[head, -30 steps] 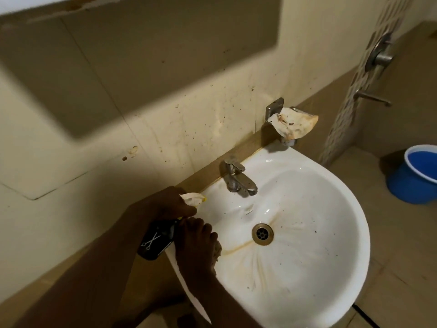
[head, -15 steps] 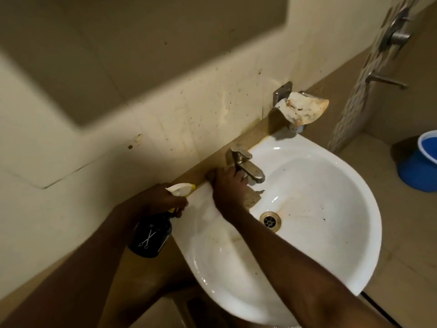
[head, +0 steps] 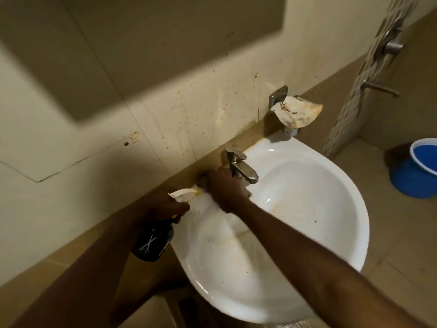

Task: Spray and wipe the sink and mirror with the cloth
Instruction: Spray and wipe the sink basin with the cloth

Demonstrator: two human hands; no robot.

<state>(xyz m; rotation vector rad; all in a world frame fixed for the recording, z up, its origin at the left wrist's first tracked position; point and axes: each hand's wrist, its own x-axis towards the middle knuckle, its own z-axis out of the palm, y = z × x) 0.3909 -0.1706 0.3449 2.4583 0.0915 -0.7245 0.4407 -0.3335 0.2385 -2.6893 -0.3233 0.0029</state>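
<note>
A white wall-hung sink (head: 331, 233) with brownish stains and dark specks fills the lower right. My left hand (head: 163, 204) grips a black spray bottle (head: 152, 242) with a white and yellow trigger head, held at the sink's left rim. My right hand (head: 224, 188) presses down on the back left rim beside the steel tap (head: 241, 166); the cloth sits under its palm, almost wholly hidden, with only a scrap showing by the fingers. My right forearm hides the drain. The mirror is not in view; only a dark shadow lies on the wall above.
A steel soap holder with a stained paper or cloth (head: 295, 112) is fixed to the wall right of the tap. A blue bucket (head: 416, 171) stands on the floor at the far right. Shower fittings (head: 390, 46) are on the right wall. The tiled wall is spotted.
My right hand has slid from the sink's front left up along the rim to the tap's base. The left hand with the bottle stayed at the left rim. The view shifted.
</note>
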